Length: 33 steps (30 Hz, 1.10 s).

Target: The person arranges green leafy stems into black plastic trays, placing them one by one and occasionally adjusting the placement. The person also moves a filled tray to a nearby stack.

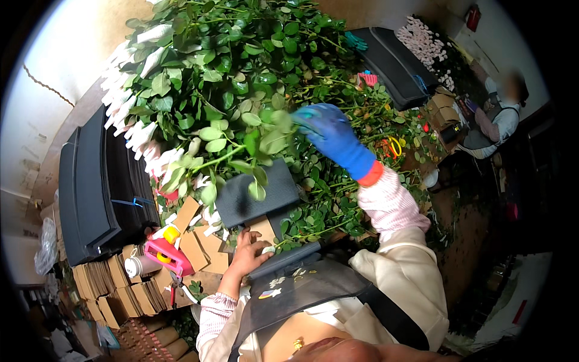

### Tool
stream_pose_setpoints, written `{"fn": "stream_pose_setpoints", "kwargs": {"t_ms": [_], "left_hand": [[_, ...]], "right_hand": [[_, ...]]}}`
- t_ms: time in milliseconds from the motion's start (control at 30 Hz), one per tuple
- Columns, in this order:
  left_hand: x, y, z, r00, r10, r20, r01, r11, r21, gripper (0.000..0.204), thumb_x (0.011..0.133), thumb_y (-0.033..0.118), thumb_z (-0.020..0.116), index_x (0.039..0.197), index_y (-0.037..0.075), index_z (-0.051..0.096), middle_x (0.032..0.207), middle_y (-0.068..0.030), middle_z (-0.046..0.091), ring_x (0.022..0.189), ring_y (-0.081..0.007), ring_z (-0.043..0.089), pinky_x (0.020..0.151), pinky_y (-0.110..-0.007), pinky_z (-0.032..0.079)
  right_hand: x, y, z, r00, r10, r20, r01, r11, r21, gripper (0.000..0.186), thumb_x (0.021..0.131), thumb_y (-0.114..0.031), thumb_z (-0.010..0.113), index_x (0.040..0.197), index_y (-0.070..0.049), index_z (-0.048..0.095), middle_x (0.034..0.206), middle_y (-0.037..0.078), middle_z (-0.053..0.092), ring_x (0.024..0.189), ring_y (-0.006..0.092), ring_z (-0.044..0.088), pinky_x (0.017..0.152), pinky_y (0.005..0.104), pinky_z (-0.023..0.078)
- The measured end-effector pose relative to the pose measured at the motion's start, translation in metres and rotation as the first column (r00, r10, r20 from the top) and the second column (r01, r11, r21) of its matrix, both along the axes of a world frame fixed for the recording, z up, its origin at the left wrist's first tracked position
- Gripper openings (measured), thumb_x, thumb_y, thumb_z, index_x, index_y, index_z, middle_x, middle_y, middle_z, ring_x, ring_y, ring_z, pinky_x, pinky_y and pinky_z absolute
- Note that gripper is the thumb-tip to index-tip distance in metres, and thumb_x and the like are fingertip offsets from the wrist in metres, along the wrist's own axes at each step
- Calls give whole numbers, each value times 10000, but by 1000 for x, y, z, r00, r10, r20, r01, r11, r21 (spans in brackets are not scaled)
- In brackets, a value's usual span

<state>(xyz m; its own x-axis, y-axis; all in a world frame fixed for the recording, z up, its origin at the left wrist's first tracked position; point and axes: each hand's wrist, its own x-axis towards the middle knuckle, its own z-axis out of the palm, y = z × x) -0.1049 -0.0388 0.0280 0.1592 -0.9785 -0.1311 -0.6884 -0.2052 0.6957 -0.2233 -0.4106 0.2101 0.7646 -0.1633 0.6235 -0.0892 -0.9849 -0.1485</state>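
Observation:
My right hand [335, 136], in a blue glove with a red cuff, is raised over the greenery with its fingers closed on a leafy rose stem [232, 152]. Leaves close to the glove are blurred. The stem slants down to the left, above a black corrugated sheet [256, 196]; its bud end is hard to pick out among the others. My bare left hand [246, 252] lies by the sheet's near edge, fingers apart, touching a brown cardboard piece [263, 228]. Beyond is a big heap of leafy roses [223, 78], many with white-sleeved heads [136, 136] on the left.
Stacked black sheets [84, 181] stand at left, others [395, 66] at far right. A pink tape dispenser [175, 256], a cup [140, 266] and cardboard bundles [96, 282] sit near left. Yellow-handled scissors [395, 146] lie right among leaves. Another person [494, 123] works at far right.

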Motion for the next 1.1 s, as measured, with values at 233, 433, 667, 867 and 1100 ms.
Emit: {"fn": "stream_pose_setpoints", "kwargs": {"t_ms": [233, 433, 667, 867, 1100], "left_hand": [[-2, 5, -5, 992, 61, -108, -65, 997, -34, 344, 726, 289, 862, 1046, 188, 787, 1228, -100, 566, 1325, -404, 374, 1094, -517, 356], [1, 6, -9, 998, 38, -41, -41, 997, -63, 342, 718, 309, 869, 1027, 183, 794, 1213, -87, 593, 1312, -400, 384, 1089, -526, 350], [1, 3, -10, 998, 54, -40, -57, 996, -71, 341, 679, 276, 882, 996, 183, 798, 1212, -88, 597, 1279, -374, 409, 1070, -467, 392], [-6, 2, 0, 963, 153, -222, -158, 988, -2, 331, 698, 296, 880, 998, 179, 805, 1205, -97, 615, 1249, -351, 484, 1049, -471, 413], [2, 17, -49, 897, 229, -379, -232, 972, 39, 1006, 655, 282, 921, 1480, 50, 396, 1478, -171, 456, 1365, -328, 424, 1127, -415, 384]], "right_hand": [[-70, -12, -38, 998, -58, 2, 57, 988, 146, 255, 884, -172, 654, 1134, -145, 689, 1011, 96, 685, 952, 317, 645, 853, 434, 520], [5, 20, -42, 977, 51, 207, -68, 995, 76, 344, 798, -125, 655, 1132, -194, 703, 1044, 45, 678, 998, 273, 632, 913, 419, 501], [79, 94, -49, 944, 328, 40, -329, 943, 50, 336, 829, -189, 636, 1159, -247, 660, 1026, 7, 638, 995, 243, 605, 868, 403, 498], [5, 133, 18, 969, 229, -92, -239, 964, -120, 368, 811, -131, 612, 1155, -254, 658, 964, 10, 625, 918, 236, 601, 783, 421, 506], [-149, 71, -38, 749, 3, -662, 120, 983, 140, 222, 869, -238, 664, 1083, -178, 679, 919, 68, 651, 899, 295, 636, 798, 448, 511]]}}
